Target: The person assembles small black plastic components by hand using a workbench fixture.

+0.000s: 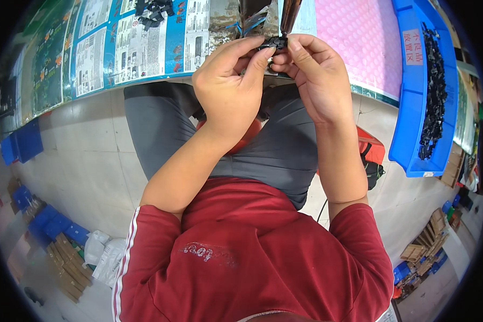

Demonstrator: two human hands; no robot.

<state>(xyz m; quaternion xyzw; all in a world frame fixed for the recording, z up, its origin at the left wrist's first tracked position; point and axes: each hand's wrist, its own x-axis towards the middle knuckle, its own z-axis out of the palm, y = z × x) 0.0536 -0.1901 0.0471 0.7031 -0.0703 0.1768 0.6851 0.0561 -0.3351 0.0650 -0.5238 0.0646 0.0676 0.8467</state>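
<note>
Between both hands, at the table's near edge, is a small black plastic part (273, 43). My left hand (231, 75) pinches its left end between thumb and fingers. On its right end the thumb and fingers of my right hand (316, 67) are closed. A dark, rod-like metal tool (290, 19) comes down from above, its lower tip right beside the part; whether they touch I cannot tell. Fingers hide much of the part's underside. Something blue and stringy (247, 26) lies behind my left fingertips.
Loose black parts (154, 12) lie on the printed sheets (139, 48) at far left. Pink padding (357, 37) covers the table's right side. A blue bin (408, 145) at the right edge holds many black pieces (433, 91). Boxes and cardboard (70, 263) stand on the floor.
</note>
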